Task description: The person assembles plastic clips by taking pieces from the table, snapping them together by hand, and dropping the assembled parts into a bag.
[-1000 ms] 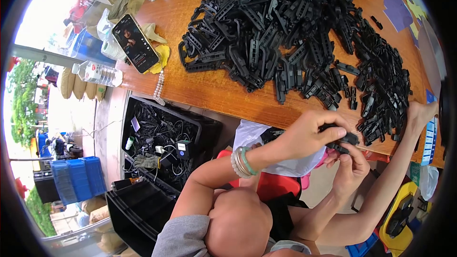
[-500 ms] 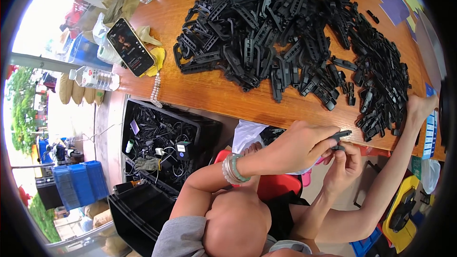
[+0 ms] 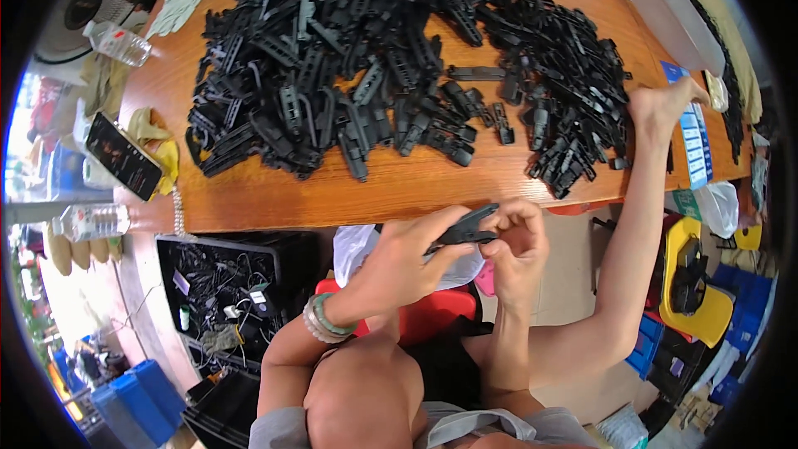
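Note:
In front of the table's near edge, my left hand (image 3: 407, 258) is closed around a dark, elongated plastic part (image 3: 467, 226) with a narrow tip. Bracelets circle that wrist. My right hand (image 3: 519, 254) has its fingers curled at the part's right end, with thumb and index finger against it. Beyond my hands, a large heap of long black plastic parts (image 3: 307, 66) covers the wooden table (image 3: 399, 191). Another pile of smaller black parts (image 3: 573, 83) lies to its right. Fingers hide some of the held part.
A phone (image 3: 123, 156) leans at the table's left end, near two clear bottles (image 3: 91, 222). Below stands a black crate (image 3: 220, 274) full of black parts and cables. A bare foot (image 3: 657, 108) rests on the table at right. A yellow chair (image 3: 694, 299) stands beyond.
The view has shifted right, so the table and piles sit farther left. Both hands still hold the black part, now turned so more of its length shows.

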A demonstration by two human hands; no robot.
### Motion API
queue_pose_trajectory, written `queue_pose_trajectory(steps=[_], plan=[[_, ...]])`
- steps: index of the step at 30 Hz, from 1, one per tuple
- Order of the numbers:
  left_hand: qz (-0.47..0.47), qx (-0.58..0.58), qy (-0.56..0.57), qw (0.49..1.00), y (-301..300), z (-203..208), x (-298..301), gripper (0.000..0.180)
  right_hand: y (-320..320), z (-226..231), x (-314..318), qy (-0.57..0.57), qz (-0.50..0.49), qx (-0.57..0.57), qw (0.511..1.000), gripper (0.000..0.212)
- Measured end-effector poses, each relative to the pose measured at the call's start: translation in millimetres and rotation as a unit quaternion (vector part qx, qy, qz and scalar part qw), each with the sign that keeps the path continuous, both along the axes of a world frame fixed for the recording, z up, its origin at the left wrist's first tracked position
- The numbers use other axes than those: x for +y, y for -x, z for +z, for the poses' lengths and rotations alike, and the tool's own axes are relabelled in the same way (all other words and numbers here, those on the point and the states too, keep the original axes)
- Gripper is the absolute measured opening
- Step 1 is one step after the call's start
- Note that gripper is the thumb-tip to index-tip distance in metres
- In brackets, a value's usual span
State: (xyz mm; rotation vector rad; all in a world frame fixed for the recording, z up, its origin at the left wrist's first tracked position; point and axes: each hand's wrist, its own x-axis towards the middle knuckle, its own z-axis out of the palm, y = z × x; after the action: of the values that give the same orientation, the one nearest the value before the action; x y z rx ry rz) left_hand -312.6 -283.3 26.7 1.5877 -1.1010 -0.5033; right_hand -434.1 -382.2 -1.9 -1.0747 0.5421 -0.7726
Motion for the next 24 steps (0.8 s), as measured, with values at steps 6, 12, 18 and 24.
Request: queue_pose_trajectory(steps=[6,12,18,24], plan=[[-0.068,-0.002,-0.058,0.996,1.7,7.7,5.2,0.039,12.2,-7.1,-19.4,0.042,0.149,0.006,0.988,0.054],[-0.051,-0.02,-0.066,0.996,7.3,5.6,3.5,0.038,9.6,-6.8,-10.1,0.046,0.087,0.03,0.995,0.04],[-0.054,-0.057,-0.048,0.996,2.0,-2.3,5.2,0.034,5.4,-0.5,-6.8,0.056,0.06,0.043,0.996,0.027],[-0.032,-0.014,-0.051,0.998,0.0,-5.1,1.7,0.035,2.4,-3.2,-11.8,0.043,0.068,0.036,0.996,0.025]])
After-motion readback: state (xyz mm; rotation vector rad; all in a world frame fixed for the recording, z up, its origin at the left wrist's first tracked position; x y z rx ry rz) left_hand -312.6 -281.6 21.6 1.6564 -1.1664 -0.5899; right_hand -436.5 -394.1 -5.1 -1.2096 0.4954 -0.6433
